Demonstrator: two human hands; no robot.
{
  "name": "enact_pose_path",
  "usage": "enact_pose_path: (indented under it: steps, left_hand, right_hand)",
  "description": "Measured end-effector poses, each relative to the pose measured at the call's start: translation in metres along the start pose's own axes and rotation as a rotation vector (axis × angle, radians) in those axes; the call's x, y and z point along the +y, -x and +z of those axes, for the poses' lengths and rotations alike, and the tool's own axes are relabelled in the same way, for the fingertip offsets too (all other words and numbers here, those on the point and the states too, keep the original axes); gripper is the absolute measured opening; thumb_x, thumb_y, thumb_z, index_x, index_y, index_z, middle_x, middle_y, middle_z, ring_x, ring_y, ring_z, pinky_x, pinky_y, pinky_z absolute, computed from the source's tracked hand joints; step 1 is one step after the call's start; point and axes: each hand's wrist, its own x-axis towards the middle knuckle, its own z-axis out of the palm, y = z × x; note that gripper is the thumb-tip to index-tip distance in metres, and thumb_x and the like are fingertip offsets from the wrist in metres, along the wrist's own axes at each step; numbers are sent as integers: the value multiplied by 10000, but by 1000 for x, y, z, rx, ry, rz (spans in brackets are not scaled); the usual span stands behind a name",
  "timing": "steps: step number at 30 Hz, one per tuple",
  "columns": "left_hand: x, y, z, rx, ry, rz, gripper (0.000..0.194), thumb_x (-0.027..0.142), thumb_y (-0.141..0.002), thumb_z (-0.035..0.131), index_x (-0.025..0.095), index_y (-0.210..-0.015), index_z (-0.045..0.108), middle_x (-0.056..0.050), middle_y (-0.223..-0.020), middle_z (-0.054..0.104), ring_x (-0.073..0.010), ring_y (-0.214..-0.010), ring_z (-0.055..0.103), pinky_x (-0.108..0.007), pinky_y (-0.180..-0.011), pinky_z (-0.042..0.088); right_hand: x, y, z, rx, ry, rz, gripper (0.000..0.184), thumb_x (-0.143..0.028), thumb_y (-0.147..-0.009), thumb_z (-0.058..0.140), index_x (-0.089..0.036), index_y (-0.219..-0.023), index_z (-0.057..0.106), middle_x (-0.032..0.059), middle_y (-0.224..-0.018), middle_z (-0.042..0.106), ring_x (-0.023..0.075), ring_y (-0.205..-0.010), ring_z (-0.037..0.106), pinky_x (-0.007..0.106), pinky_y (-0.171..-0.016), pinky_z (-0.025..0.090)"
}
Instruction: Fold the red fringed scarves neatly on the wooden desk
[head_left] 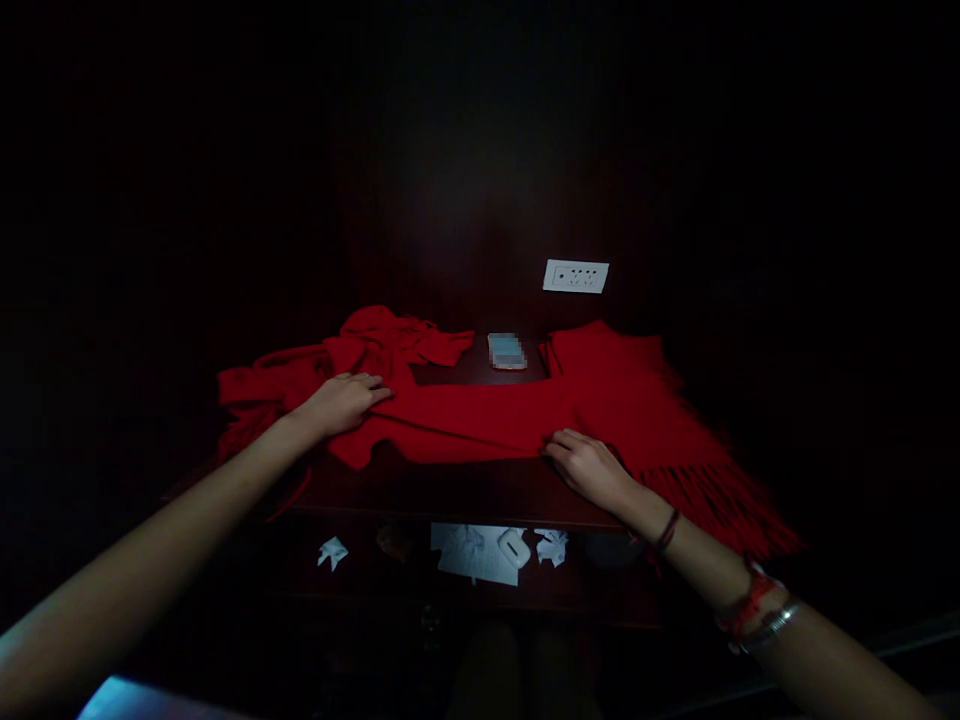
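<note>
A long red scarf (480, 415) with a fringed end at the right lies spread and bunched across a dark wooden table (465, 495). My left hand (341, 402) rests flat on the scarf's left part, fingers stretched out over the cloth. My right hand (589, 465) lies at the scarf's near edge in the middle, with its fingers curled onto the fabric; whether it pinches the cloth is hard to make out. Bracelets and a red cord sit on my right wrist.
A small phone-like object (507, 351) lies at the table's back, between the scarf's folds. A white wall socket (575, 276) is on the dark wall behind. Crumpled white papers (480, 552) lie on a lower shelf under the table. The surroundings are very dark.
</note>
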Motion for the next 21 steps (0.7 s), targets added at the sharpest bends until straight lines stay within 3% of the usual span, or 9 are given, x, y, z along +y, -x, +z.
enact_pose_path:
  steps: [3,6,10,13,17,21]
  left_hand:
    - [5,6,-7,27,71,57,402,138,-736,414,220,-1123,490,-77,-1122,482,-203,-1014,456,-328,-853,355]
    - [31,5,-16,77,155,189,358,255,-780,424,238,-1136,467,-47,-1160,459,-180,-1051,423,-303,-893,327]
    - [60,-8,-23,48,55,179,266,236,-816,369,206,-1019,539,-64,-922,572,-179,-815,540,-305,-733,414]
    - [57,-14,-33,66,-1,134,254,207,-829,332,179,-886,579,-62,-824,572,-162,-705,550,-277,-644,426]
    - [48,-6,-47,188,27,131,268,276,-846,321,184,-888,569,-53,-857,554,-152,-734,539,-266,-663,425]
    - [59,15,-35,49,85,319,236,222,-841,330,216,-929,548,-33,-857,564,-123,-712,543,-217,-627,426]
  right_hand:
    - [0,1,-1,6,-9,16,175,-127,-795,398,-154,-848,563,61,-815,550,154,-768,488,255,-700,396]
    - [0,-1,-3,7,-35,23,190,-132,-806,375,-151,-843,561,63,-813,555,151,-767,491,257,-709,395]
    - [-6,-8,-7,29,-89,12,184,-169,-806,392,-152,-892,554,63,-831,557,153,-795,492,269,-743,390]
    - [-11,-12,-6,41,-102,-1,200,-180,-816,386,-158,-932,548,58,-830,560,149,-790,493,263,-731,391]
    - [-12,-13,-1,16,-66,-7,192,-143,-812,395,-166,-890,569,49,-794,564,144,-751,492,245,-684,388]
    - [-9,-11,2,27,-53,18,187,-137,-808,408,-167,-895,571,47,-800,567,141,-744,497,239,-672,384]
